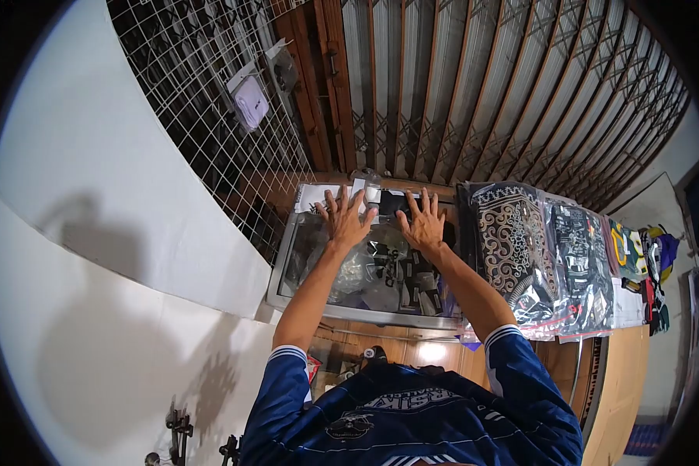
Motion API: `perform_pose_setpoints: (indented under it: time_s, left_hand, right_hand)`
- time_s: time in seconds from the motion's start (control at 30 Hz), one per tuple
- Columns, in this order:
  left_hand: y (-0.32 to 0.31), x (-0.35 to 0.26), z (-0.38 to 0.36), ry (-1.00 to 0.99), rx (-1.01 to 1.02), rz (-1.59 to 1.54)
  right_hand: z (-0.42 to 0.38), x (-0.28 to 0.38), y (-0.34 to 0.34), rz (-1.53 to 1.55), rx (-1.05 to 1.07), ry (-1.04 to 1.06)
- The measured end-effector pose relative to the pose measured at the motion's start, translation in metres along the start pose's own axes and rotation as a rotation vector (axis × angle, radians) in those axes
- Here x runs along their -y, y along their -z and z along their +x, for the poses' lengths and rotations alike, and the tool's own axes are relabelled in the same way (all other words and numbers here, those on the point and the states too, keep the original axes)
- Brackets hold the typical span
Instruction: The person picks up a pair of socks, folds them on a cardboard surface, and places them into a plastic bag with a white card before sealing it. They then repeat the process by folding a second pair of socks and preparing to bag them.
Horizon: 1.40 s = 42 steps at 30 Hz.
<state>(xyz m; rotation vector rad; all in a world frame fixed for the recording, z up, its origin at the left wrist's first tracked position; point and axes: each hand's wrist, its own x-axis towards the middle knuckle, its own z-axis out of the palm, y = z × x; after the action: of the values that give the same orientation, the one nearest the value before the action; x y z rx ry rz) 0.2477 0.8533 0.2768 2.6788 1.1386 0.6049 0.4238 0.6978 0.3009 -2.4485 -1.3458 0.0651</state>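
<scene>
My left hand (347, 222) is spread with the palm down over the far part of a glass-topped display case (373, 315). White printed sheets (312, 196) lie under and beside its fingertips. Just to the right, my right hand (424, 225) is flat too, fingers apart, next to a black packet (396, 203). Between the two hands, near the far edge, is a small clear plastic pack (370, 183) with a white label. Clear plastic bags (346, 272) and black packaged pieces (419, 283) show in the case below my wrists.
Bagged patterned cloth (509, 241) and a bagged black printed garment (585, 260) lie to the right, with colourful cloth items (637, 252) beyond. A folding metal gate (474, 93) stands behind. At left, a wire grid (202, 101) carries a lilac packaged item (250, 102) beside a white wall.
</scene>
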Motion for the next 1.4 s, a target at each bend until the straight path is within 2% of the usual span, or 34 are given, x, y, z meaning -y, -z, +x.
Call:
perform_pose_setpoints:
  time_s: [0.27, 0.37, 0.4, 0.5, 0.57, 0.63, 0.7, 0.77, 0.83, 0.87, 0.93, 0.97, 1.03, 1.07, 1.1, 1.13, 1.17, 1.2, 1.23, 1.3, 1.4]
  left_hand:
    - [0.001, -0.002, 0.001, 0.036, 0.082, 0.017]
    - [0.009, -0.006, 0.000, 0.050, 0.116, 0.025]
    - [0.010, -0.007, 0.000, 0.054, 0.115, 0.025]
    - [0.013, -0.009, -0.001, 0.043, 0.091, 0.040]
    - [0.019, -0.011, -0.001, 0.030, 0.058, 0.031]
    - [0.015, -0.007, -0.002, 0.036, -0.058, 0.004]
    - [0.026, -0.017, -0.011, 0.029, -0.157, -0.074]
    - [0.044, -0.040, -0.028, -0.037, -0.265, -0.371]
    - [0.060, -0.078, -0.055, -0.030, -0.159, -0.760]
    - [0.074, -0.102, -0.074, -0.021, -0.036, -0.877]
    - [0.100, -0.160, -0.110, -0.042, 0.248, -1.158]
    - [0.108, -0.184, -0.129, -0.048, 0.459, -1.240]
    - [0.114, -0.244, -0.168, -0.105, 0.814, -1.436]
    - [0.091, -0.268, -0.190, -0.190, 0.983, -1.588]
    - [0.084, -0.305, -0.207, -0.286, 1.172, -1.638]
    - [0.083, -0.348, -0.222, -0.284, 1.361, -1.647]
    - [0.077, -0.387, -0.239, -0.221, 1.460, -1.474]
    - [0.065, -0.426, -0.253, -0.304, 1.517, -1.433]
    - [0.049, -0.462, -0.271, -0.396, 1.512, -1.381]
    - [0.023, -0.527, -0.300, -0.542, 1.502, -1.288]
    - [0.002, -0.603, -0.326, -0.621, 1.620, -1.117]
  right_hand:
    - [0.001, -0.001, 0.008, 0.032, 0.085, -0.008]
    - [-0.005, 0.008, 0.011, -0.046, 0.069, -0.044]
    - [-0.012, 0.009, 0.011, -0.042, 0.023, 0.007]
    - [-0.049, 0.029, 0.046, -0.037, 0.193, 0.065]
    - [-0.088, 0.034, 0.082, 0.039, 0.299, 0.191]
    - [-0.132, 0.052, 0.165, 0.219, 0.613, 0.092]
    - [-0.182, 0.015, 0.175, 0.561, 0.535, 0.319]
    - [-0.231, -0.020, 0.202, 0.810, 0.572, 0.366]
    - [-0.284, -0.059, 0.214, 1.271, 0.577, 0.228]
    - [-0.310, -0.080, 0.225, 1.317, 0.591, 0.095]
    - [-0.354, -0.134, 0.228, 1.330, 0.539, 0.036]
    - [-0.374, -0.157, 0.227, 1.335, 0.510, 0.006]
    - [-0.413, -0.195, 0.228, 1.392, 0.432, -0.303]
    - [-0.432, -0.213, 0.227, 1.418, 0.390, -0.457]
    - [-0.449, -0.229, 0.220, 1.337, 0.229, -0.515]
    - [-0.468, -0.248, 0.209, 1.234, 0.106, -0.577]
    - [-0.487, -0.266, 0.205, 1.125, -0.013, -0.639]
    - [-0.503, -0.281, 0.214, 0.938, -0.061, -0.678]
    - [-0.518, -0.294, 0.225, 0.814, -0.036, -0.755]
    - [-0.561, -0.333, 0.215, 0.673, -0.148, -0.725]
    - [-0.616, -0.366, 0.249, 0.611, -0.133, -0.868]
